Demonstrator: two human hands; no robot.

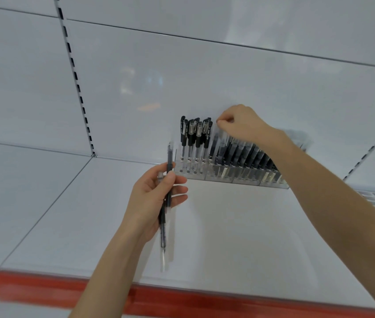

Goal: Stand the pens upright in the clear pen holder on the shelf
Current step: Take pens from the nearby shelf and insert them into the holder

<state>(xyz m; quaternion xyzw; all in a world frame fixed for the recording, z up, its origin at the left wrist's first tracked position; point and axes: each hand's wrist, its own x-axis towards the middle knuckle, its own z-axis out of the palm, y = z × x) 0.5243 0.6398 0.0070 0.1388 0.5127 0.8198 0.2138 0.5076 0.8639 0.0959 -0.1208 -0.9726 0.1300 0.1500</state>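
Lots of pens (193,138) already stand in the holder (227,177) at the back of the shelf (227,237), so the job looks mostly done. The right hand (239,125) pinches the top of a wrapped pen (222,138) in the holder. The left hand (156,198) curls round the spare pens (164,226). They are thin and black, in shiny clear wrap. The holder is see-through plastic. The shelf is smooth and white.

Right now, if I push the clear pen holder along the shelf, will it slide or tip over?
It probably slides: the clear pen holder is long and low and sits flat on the smooth white shelf. It is likely light, holding only slim pens. These pens stand far above its rim, so they may lean or rattle.
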